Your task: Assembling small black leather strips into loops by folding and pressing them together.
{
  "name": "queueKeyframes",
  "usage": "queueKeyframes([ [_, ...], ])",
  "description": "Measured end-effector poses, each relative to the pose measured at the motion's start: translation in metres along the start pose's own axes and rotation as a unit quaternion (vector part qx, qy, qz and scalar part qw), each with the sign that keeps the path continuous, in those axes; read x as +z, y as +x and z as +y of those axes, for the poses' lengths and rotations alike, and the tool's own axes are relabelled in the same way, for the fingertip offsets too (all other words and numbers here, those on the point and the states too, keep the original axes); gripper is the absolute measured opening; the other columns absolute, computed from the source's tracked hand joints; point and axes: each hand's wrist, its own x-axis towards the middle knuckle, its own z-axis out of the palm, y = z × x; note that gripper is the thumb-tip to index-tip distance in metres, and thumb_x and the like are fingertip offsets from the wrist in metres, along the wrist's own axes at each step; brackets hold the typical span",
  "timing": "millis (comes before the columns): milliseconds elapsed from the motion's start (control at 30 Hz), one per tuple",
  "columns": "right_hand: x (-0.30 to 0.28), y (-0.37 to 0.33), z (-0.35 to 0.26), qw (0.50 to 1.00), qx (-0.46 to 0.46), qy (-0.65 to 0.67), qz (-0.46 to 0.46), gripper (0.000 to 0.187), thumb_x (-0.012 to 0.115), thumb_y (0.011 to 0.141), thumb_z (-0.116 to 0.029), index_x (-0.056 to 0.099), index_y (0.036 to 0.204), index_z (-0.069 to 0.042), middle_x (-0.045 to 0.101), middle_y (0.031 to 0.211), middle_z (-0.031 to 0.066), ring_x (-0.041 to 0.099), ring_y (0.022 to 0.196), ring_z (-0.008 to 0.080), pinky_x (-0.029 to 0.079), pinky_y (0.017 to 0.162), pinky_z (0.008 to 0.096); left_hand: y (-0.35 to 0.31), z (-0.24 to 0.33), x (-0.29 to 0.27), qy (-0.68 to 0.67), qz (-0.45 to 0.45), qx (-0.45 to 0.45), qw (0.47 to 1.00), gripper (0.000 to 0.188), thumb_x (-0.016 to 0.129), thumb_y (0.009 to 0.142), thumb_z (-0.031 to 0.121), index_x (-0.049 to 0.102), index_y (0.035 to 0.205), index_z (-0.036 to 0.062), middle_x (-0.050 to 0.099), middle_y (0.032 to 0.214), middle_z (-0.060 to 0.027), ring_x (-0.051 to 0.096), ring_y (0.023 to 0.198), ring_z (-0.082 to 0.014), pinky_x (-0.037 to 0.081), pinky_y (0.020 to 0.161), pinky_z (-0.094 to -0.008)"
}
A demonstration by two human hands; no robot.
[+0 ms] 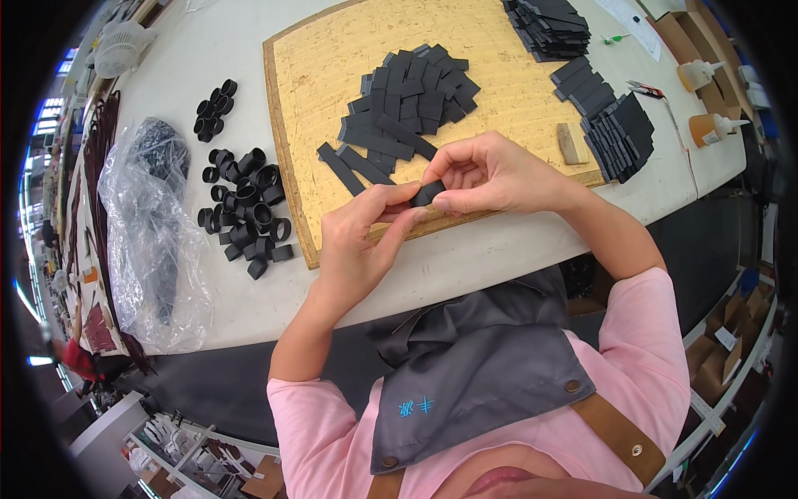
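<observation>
Between my two hands is a small black strip (427, 194), bent into what looks like a loop. My left hand (359, 237) pinches its left side with thumb and forefinger. On the other side, my right hand (497, 176) grips it with the thumb below and curled fingers above. Both hands are over the near edge of a yellow board (307, 91). Just beyond them lies a loose heap of flat black strips (416, 96), with a few single strips (341, 169) at its near left. Finished-looking black loops (248, 208) are piled left of the board.
A clear plastic bag (158, 241) with dark contents lies at the left. Stacked black strips (619, 133) sit at the board's right, near a small block (571, 144). Beyond are red-handled snips (645, 89) and bottles of amber liquid (711, 130). A white basket (122, 48) stands far left.
</observation>
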Motion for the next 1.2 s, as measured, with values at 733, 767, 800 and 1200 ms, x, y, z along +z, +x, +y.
queueKeyframes([
  [733,0.008,-0.001,0.013,0.997,0.049,-0.04,-0.043,0.016,0.064,0.102,-0.016,0.059,0.098,-0.002,0.066,0.093,0.0035,0.066,0.081,0.0082,0.054,0.07,0.0233,-0.003,-0.009,0.011,0.12,-0.021,0.069,0.99,0.025,0.077,0.088,0.005,0.07,0.112,0.0049,0.07,0.088,-0.0087,0.071,0.07,-0.0233,0.057,0.06,-0.0331],
  [767,0.008,0.0,0.013,0.997,0.054,-0.04,-0.045,0.016,0.064,0.102,-0.016,0.059,0.098,-0.002,0.066,0.093,0.0035,0.066,0.081,0.0082,0.054,0.07,0.0233,-0.002,-0.012,0.013,0.108,-0.01,0.067,0.992,0.024,0.077,0.088,0.005,0.07,0.11,0.0034,0.071,0.089,-0.0096,0.072,0.072,-0.0237,0.058,0.061,-0.0329],
  [800,0.009,0.002,0.011,0.996,0.067,-0.048,-0.04,0.016,0.064,0.102,-0.016,0.059,0.097,-0.002,0.066,0.091,0.0031,0.066,0.081,0.0082,0.053,0.067,0.0236,-0.001,-0.012,0.014,0.107,-0.008,0.063,0.992,0.024,0.077,0.088,0.005,0.07,0.11,0.0034,0.071,0.089,-0.0096,0.072,0.072,-0.0237,0.058,0.061,-0.0329],
  [1200,-0.004,-0.001,0.01,0.994,0.054,0.035,-0.086,0.021,0.053,0.109,-0.02,0.058,0.116,-0.001,0.065,0.105,0.005,0.066,0.097,0.0103,0.06,0.083,0.028,0.001,-0.004,0.01,-0.011,0.003,0.007,1.0,0.024,0.077,0.089,0.002,0.067,0.111,-0.0021,0.073,0.098,-0.0122,0.077,0.089,-0.0212,0.063,0.078,-0.0302],
])
